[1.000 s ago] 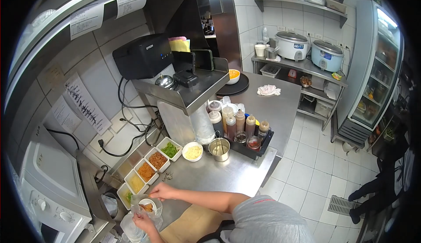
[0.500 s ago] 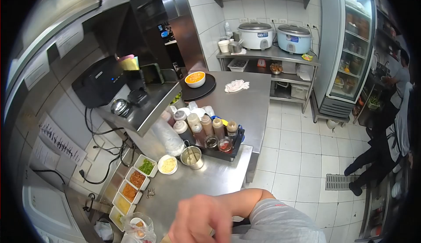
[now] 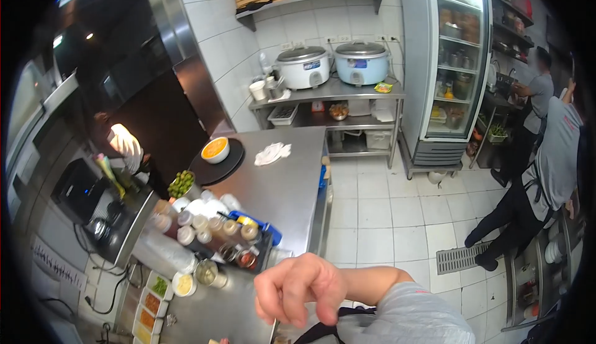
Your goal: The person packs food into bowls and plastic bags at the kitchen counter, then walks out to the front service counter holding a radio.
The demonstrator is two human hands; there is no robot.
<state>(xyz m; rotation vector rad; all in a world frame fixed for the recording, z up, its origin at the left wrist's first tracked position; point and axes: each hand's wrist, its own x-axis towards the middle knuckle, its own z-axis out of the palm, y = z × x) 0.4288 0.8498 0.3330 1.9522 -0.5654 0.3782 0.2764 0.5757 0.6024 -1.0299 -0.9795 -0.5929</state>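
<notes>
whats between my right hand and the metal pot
In the head view, only a bare stretch of steel counter shows between your right hand and the metal pot.

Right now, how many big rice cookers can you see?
2. A white rice cooker and, to its right, a light-blue rice cooker, both on the steel table against the back wall. No others show.

Near jar contents are logged red, bowl white, food orange; far left cooker white (right cooker: pale blue).
</notes>
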